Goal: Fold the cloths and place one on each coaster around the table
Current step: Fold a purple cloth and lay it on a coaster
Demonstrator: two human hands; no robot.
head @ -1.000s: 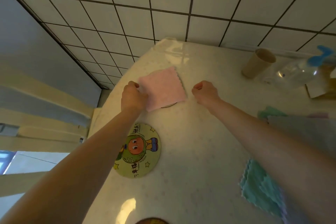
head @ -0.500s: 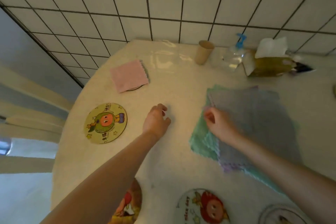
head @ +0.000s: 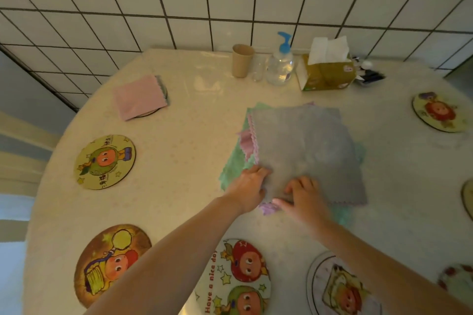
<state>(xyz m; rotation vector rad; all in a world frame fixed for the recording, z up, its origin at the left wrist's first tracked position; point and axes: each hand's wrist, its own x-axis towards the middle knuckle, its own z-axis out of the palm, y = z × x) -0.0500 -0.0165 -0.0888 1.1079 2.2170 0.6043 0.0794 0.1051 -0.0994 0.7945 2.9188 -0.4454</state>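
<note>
A stack of flat cloths lies mid-table, a grey cloth (head: 307,151) on top, with green (head: 234,161), pink (head: 246,139) and lilac (head: 267,207) edges showing beneath. My left hand (head: 249,189) grips the grey cloth's near left corner. My right hand (head: 304,199) pinches its near edge beside that. A folded pink cloth (head: 139,97) rests on a coaster at the far left. Bare cartoon coasters ring the table: green-fruit one (head: 105,162), brown one (head: 110,263), "Have a nice day" one (head: 234,279), white-rimmed one (head: 340,289), far right one (head: 439,112).
Along the tiled wall stand a paper cup (head: 242,64), a pump bottle (head: 280,64) and a tissue box (head: 326,71), with small dark items (head: 368,74) beside it. Two more coaster edges (head: 467,197) (head: 455,279) show at the right.
My hands left the folded pink cloth on its coaster and came over to the stack. Both now hold the grey cloth's near edge. The view swung right.
</note>
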